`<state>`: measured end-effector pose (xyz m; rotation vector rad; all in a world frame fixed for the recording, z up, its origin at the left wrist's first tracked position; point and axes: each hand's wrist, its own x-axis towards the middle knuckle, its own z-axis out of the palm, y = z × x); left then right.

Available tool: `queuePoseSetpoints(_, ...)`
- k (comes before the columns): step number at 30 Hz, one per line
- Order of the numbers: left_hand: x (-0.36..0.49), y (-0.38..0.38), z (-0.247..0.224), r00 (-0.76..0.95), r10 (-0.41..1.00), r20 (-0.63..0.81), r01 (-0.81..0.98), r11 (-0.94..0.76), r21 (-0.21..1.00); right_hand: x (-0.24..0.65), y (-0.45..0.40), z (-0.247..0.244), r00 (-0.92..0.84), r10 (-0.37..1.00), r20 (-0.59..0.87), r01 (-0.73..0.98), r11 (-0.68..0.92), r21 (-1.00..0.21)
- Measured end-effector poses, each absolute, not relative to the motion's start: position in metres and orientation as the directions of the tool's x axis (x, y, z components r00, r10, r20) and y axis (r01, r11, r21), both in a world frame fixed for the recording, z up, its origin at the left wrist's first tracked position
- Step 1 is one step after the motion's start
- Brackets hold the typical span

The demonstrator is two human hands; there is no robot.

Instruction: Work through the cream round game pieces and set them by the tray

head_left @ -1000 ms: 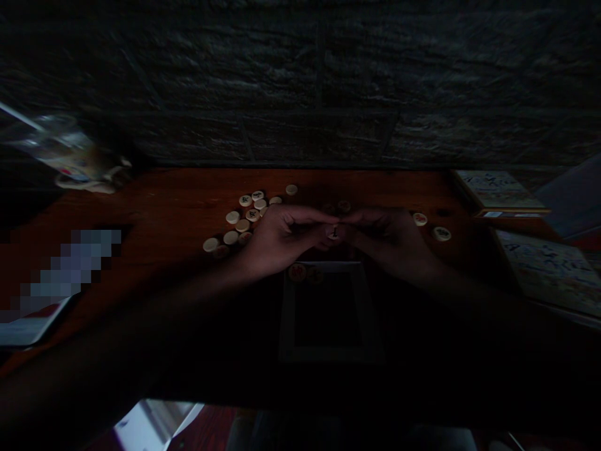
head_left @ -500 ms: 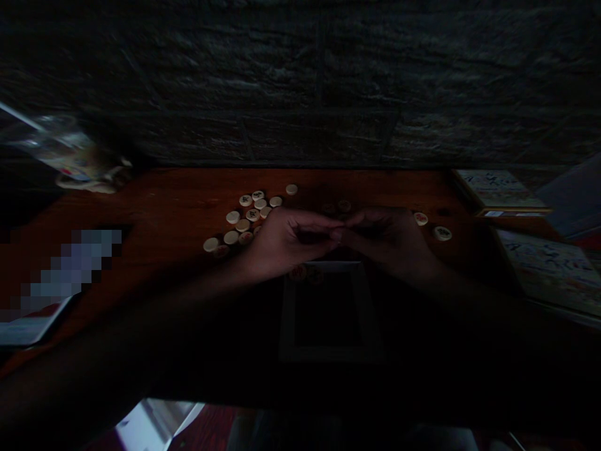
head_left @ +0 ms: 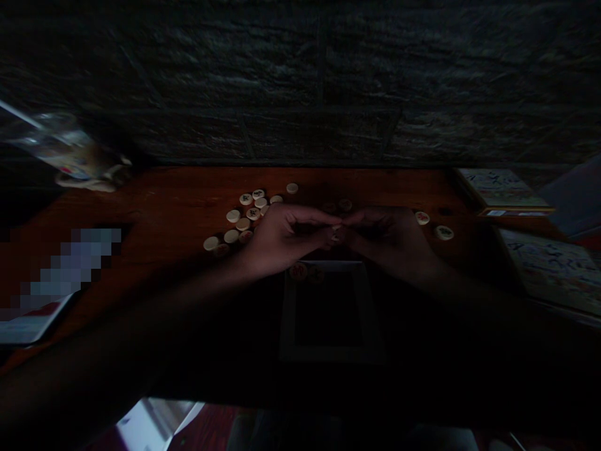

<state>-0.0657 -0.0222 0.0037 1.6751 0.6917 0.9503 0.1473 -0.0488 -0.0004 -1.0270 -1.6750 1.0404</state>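
My left hand [head_left: 286, 238] and my right hand [head_left: 382, 241] meet at the fingertips, thumbs and forefingers closed. Between them is a Chinese chess piece [head_left: 335, 234], mostly covered by the fingers. Below the hands lies a pale-rimmed open box [head_left: 328, 354]; two round pieces, one a red-marked piece [head_left: 298, 271], rest in its far left corner. Several more chess pieces [head_left: 243, 224] are scattered beyond my left wrist, some with black characters. Right of my right hand sit a red-marked piece [head_left: 421, 218] and a black-marked piece [head_left: 444, 232].
Two printed boxes [head_left: 504, 188] lie at the right of the wooden table [head_left: 173, 194]. At the far left stands a clear plastic cup [head_left: 70, 147] with a straw. A flat device [head_left: 42, 319] is on the left. A dark stone wall [head_left: 282, 81] borders the back edge.
My fingertips have shifted slightly, and a bit of the chess piece now shows between them. The other pieces and boxes stay in place.
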Motion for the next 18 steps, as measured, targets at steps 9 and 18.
queuePoseSetpoints(9, -0.0667, -0.0209, 0.0005, 0.587, 0.76, 0.28, -0.032, -0.324, 0.946, 0.1477, -0.0484, -0.0027, -0.228, 0.942, 0.246, 0.164, 0.286, -0.944)
queuePoseSetpoints(18, -0.0654, -0.0197, 0.0002, 0.513, 0.81, 0.282, -0.052, -0.299, 0.953, 0.149, -0.0481, -0.0013, -0.258, 0.926, 0.277, 0.224, 0.336, -0.915)
